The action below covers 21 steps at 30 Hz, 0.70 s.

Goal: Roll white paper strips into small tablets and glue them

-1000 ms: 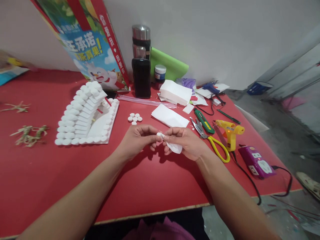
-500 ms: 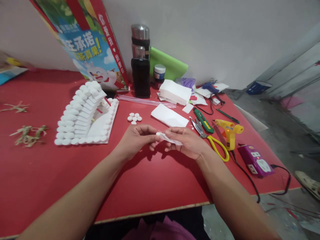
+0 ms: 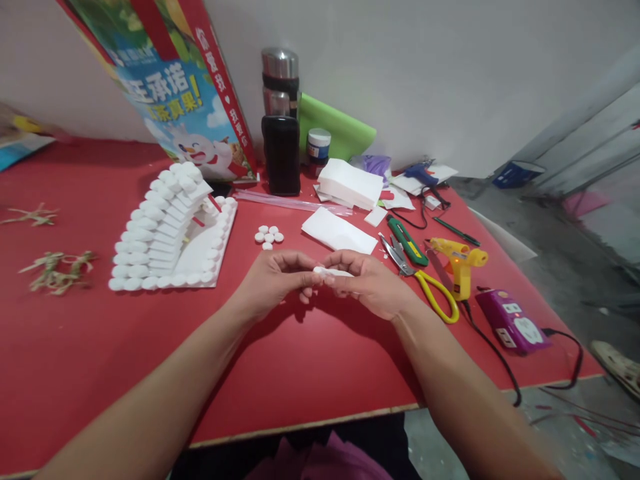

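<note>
Over the middle of the red table, my left hand (image 3: 280,279) and my right hand (image 3: 373,285) meet at a small twisted piece of white paper (image 3: 336,272). Left thumb and fingertips pinch its rounded end; the right fingers close around its tail, partly covering it. Whether anything is inside the paper cannot be made out. Just beyond my left hand lie several small white round pieces (image 3: 269,235). A white sheet stack (image 3: 340,231) is beyond my right hand. To the left stands a white curved stepped model (image 3: 167,230) edged with similar round pieces.
Right of my hands lie yellow-handled scissors (image 3: 434,293), a green cutter (image 3: 407,241), a yellow glue gun (image 3: 463,261) and a purple power box (image 3: 511,321) with cords. Behind are a black case (image 3: 281,157), a jar (image 3: 319,145), more white paper (image 3: 350,181) and a large printed bag (image 3: 185,100).
My right thumb and fingers have shifted along the white paper towards my left hand, and less of its loose tail shows. The things on the table have not moved.
</note>
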{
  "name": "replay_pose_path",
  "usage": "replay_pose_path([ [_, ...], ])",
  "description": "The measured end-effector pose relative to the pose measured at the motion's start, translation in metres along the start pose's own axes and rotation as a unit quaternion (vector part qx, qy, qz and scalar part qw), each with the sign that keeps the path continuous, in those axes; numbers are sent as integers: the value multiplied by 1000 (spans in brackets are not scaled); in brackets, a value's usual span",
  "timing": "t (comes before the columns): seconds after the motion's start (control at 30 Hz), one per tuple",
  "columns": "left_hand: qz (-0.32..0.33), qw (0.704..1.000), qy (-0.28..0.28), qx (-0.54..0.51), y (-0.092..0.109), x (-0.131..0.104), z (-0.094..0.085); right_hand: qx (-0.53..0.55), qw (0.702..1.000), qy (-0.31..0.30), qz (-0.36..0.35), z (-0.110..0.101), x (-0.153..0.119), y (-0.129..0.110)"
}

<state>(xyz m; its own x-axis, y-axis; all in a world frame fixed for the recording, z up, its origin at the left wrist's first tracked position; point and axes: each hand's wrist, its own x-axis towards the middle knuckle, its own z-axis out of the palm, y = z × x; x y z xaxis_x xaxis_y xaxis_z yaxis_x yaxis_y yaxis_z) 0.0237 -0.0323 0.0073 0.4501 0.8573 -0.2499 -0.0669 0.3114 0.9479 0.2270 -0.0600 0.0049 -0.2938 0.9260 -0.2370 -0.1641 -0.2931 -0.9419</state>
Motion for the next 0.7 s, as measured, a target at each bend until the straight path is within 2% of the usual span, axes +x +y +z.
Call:
replay_pose_path([
  [0.2, 19, 999, 22, -22, 0, 0, 3, -146, 984, 58, -82, 10, -4, -8],
  [0.43, 40, 997, 67, -19, -2, 1, 8, -312, 921, 159, -172, 19, -6, 1],
  [0.5, 66, 994, 86, -25, -3, 1, 10, -346, 900, 140, -226, 18, -8, 2],
  [0.57, 85, 992, 87, -34, -6, 1, 11, -366, 888, 92, -263, 15, -9, 1],
  [0.63, 84, 993, 68, -41, -9, 1, 10, -365, 888, 49, -274, 11, -11, -2],
  [0.7, 77, 995, 43, -40, -10, 1, 7, -361, 890, 31, -278, 8, -11, -5],
])
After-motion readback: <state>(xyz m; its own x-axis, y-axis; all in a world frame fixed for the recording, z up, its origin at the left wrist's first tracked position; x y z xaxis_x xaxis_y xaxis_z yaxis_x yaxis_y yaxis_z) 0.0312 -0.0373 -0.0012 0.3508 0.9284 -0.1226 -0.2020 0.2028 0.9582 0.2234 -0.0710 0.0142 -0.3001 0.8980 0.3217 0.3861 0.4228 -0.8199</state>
